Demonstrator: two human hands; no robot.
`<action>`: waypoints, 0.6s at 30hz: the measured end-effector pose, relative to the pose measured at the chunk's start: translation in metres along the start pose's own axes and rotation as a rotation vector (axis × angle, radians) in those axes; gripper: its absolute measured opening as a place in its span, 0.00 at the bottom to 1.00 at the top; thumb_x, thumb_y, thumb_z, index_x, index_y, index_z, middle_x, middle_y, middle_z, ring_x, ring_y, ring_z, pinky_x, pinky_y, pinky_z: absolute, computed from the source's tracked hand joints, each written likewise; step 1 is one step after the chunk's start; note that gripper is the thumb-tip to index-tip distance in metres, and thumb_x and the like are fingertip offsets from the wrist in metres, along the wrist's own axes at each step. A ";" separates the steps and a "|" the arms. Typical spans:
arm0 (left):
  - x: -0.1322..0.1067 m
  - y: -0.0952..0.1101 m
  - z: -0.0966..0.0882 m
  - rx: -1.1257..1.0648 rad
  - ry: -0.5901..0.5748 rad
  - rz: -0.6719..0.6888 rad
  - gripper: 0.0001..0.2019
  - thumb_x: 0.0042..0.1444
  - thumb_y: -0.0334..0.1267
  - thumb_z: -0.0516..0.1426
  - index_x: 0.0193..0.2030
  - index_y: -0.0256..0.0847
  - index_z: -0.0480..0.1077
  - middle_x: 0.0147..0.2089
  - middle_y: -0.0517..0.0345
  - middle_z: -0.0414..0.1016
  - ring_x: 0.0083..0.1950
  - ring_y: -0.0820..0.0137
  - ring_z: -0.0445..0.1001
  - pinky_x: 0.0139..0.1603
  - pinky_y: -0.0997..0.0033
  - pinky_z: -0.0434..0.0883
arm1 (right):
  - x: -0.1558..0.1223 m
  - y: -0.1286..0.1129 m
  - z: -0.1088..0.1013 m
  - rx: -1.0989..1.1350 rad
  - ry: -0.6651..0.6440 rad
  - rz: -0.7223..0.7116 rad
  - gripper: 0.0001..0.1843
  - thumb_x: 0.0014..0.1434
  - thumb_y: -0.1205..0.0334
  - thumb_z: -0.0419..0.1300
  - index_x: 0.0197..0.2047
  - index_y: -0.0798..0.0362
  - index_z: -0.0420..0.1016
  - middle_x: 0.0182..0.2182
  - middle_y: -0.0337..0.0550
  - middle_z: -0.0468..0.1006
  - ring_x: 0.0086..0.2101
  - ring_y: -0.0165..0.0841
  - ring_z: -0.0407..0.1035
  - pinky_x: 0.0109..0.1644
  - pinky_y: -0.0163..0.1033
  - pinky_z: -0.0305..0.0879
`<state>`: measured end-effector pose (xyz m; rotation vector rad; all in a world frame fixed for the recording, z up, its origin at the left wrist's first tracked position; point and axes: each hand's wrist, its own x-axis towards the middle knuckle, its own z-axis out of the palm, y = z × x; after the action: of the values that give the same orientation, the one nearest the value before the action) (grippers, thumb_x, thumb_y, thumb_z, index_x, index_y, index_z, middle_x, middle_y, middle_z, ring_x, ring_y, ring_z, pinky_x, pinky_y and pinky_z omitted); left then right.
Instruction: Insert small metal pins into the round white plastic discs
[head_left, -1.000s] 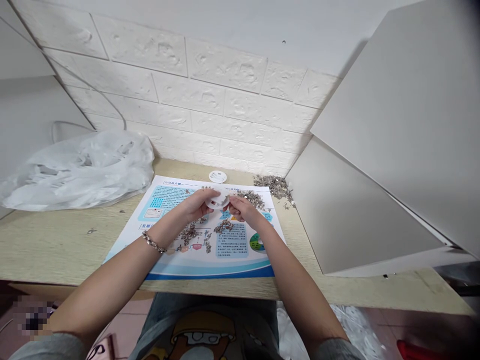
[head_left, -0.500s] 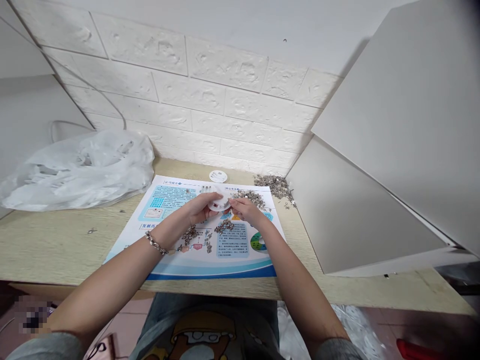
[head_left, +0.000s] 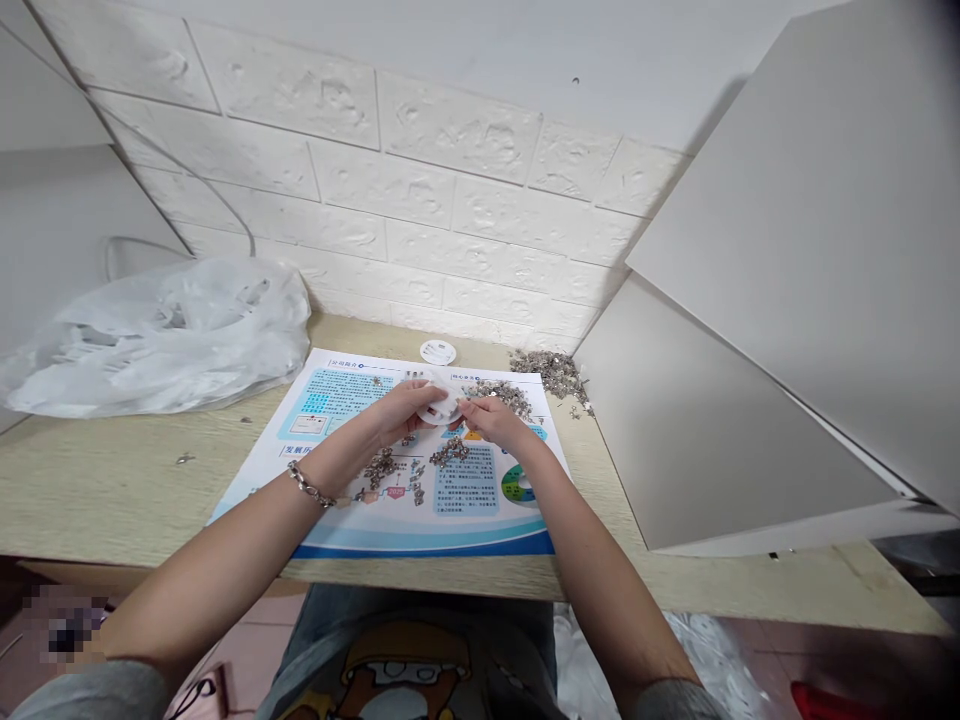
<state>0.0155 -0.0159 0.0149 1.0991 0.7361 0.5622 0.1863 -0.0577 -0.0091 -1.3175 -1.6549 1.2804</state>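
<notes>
My left hand (head_left: 399,414) grips a round white plastic piece (head_left: 444,410) by its left side, thumb on top. At the piece's right edge, the thumb and fingers of my right hand (head_left: 491,419) are pinched together; whatever lies between them is too small to make out. Both hands are above a printed sheet (head_left: 330,525). Small shiny metal parts lie on it in little heaps: one heap (head_left: 380,466) by my left wrist, another heap (head_left: 450,453) below the white piece, and a larger heap (head_left: 506,398) behind my right hand.
A second round white piece (head_left: 438,352) lies near the wall. More metal parts (head_left: 553,374) are piled at the back right, beside leaning white panels (head_left: 735,420). At the left sits a translucent plastic bag (head_left: 165,340) of white pieces. The wooden table's front edge (head_left: 480,575) is close to my body.
The white piece has tilted slightly, and my left thumb has shifted a little on it. My right fingers stay pinched at its right edge.
</notes>
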 end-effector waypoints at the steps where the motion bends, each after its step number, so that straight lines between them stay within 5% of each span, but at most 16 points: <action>1: -0.001 0.001 0.000 0.035 -0.009 0.025 0.07 0.47 0.35 0.56 0.28 0.30 0.68 0.25 0.52 0.70 0.24 0.77 0.64 0.23 0.78 0.59 | 0.000 -0.001 0.000 -0.021 0.002 -0.010 0.25 0.55 0.44 0.48 0.26 0.58 0.71 0.15 0.34 0.52 0.18 0.22 0.47 0.23 0.31 0.48; 10: -0.003 0.009 -0.005 0.351 0.091 0.178 0.08 0.45 0.37 0.58 0.31 0.35 0.67 0.26 0.57 0.70 0.26 0.76 0.66 0.28 0.75 0.63 | -0.006 -0.015 0.001 -0.221 0.063 0.023 0.25 0.56 0.46 0.47 0.28 0.56 0.76 0.12 0.34 0.49 0.17 0.24 0.46 0.22 0.31 0.45; 18: -0.003 0.009 -0.002 0.280 0.072 0.195 0.10 0.45 0.39 0.58 0.33 0.35 0.67 0.27 0.57 0.70 0.25 0.76 0.67 0.27 0.76 0.64 | -0.006 -0.018 -0.002 -0.009 0.060 0.096 0.24 0.55 0.46 0.49 0.27 0.58 0.74 0.13 0.33 0.47 0.16 0.22 0.42 0.19 0.31 0.41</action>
<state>0.0115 -0.0142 0.0234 1.4273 0.7915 0.6807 0.1837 -0.0633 0.0091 -1.4418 -1.5744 1.2773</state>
